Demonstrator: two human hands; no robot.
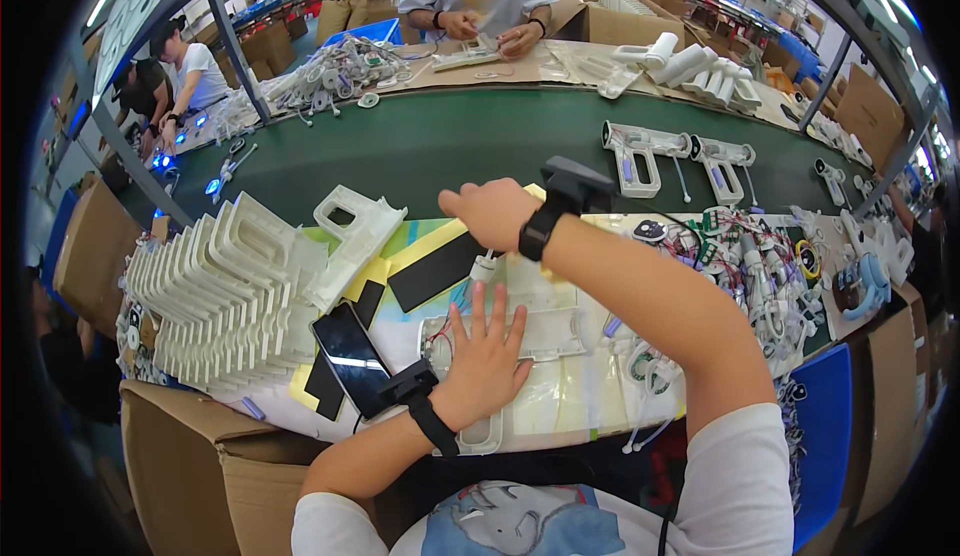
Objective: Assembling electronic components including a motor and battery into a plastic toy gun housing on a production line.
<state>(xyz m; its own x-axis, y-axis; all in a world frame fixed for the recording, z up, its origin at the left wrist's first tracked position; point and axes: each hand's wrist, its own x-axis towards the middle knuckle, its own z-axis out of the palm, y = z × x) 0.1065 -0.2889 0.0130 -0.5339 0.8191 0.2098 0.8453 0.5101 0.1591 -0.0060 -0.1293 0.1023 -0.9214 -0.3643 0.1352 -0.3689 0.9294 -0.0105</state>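
My left hand lies flat with fingers spread over a white plastic housing half, which has thin red wires at its left end. A small white cylindrical part sits just beyond my fingertips. My right hand is raised past it, its fingers curled down and mostly hidden under the hand. Whatever they grip cannot be made out. Below and left of it lies a black strip on yellow backing. Another white housing half leans beside the stack at the left.
A stack of white housings stands left, near a black phone. Wired parts are heaped at the right. Across the green conveyor belt, which carries assembled units, a person handles a white part. A blue bin is lower right.
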